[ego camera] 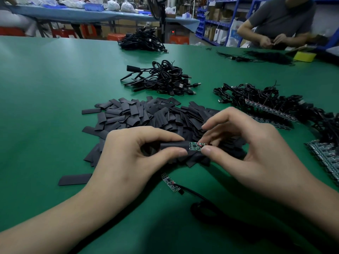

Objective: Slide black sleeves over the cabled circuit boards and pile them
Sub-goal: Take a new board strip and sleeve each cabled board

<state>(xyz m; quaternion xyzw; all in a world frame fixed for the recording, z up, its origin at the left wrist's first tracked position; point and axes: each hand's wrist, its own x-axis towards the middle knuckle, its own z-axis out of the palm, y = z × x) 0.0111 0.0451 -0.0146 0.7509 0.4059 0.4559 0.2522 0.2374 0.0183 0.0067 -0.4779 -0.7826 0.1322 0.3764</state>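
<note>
Seen from the head camera, the left hand [132, 154] pinched a black sleeve [174, 144] between thumb and forefinger, its other fingers curled underneath. The right hand [256, 149] pinched the cabled end of a board [195, 145] between thumb and forefinger, with the remaining fingers loosely spread above. The board's left end sat inside the sleeve while its green right end showed, both held just above the near edge of the sleeve heap [139, 114] on the green table [45, 88]. One stray sleeve [75, 179] lay near left. A second board [167, 180] lay near the wrists, its cable [201, 198] running off to the near right. Sleeved cables were piled [165, 79] beyond the heap, and bare boards with cables [266, 105] lay to the right. Another person [278, 21] worked at the far right.
</note>
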